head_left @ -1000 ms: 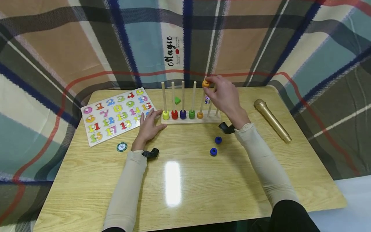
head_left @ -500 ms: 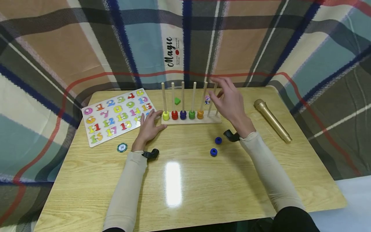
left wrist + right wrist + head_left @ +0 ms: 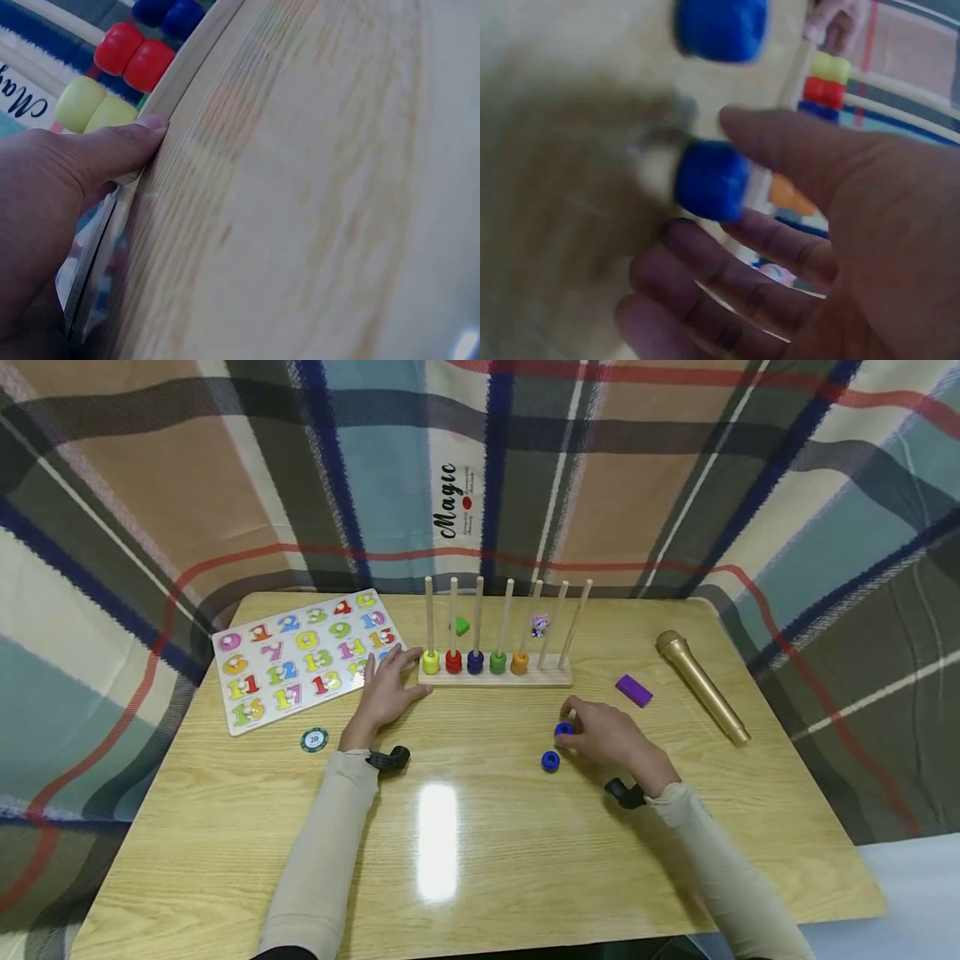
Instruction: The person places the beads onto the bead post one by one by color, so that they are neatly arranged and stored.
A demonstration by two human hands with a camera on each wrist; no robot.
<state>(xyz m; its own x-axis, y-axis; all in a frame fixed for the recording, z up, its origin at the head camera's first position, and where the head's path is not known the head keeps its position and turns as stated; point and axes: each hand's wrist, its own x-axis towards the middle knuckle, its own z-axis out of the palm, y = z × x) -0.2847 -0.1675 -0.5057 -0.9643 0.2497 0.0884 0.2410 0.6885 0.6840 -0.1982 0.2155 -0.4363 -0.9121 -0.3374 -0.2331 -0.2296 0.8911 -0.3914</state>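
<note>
A wooden bead stand [image 3: 536, 678] stands at the back with yellow, red, dark blue, green and orange beads on its pegs; the two rightmost pegs are bare. My left hand [image 3: 386, 697] holds its left end, the thumb [image 3: 139, 139] against the front edge beside the yellow beads [image 3: 94, 109]. My right hand [image 3: 607, 735] is low over the table, its thumb and fingers on either side of a blue bead [image 3: 712, 180]. Blur hides whether they touch it. Another blue bead [image 3: 551, 762] lies just nearer on the table.
A number puzzle board [image 3: 270, 702] lies left, partly under my left hand, with a round chip [image 3: 314, 740] in front. A purple block [image 3: 634, 690] and gold microphone [image 3: 701, 685] lie right. Behind the stand are a green piece [image 3: 462, 626] and small figure [image 3: 539, 625].
My right hand has let an orange bead go onto the fifth peg and come down toward me to the blue beads. The purple block has come into sight. My left hand stays.
</note>
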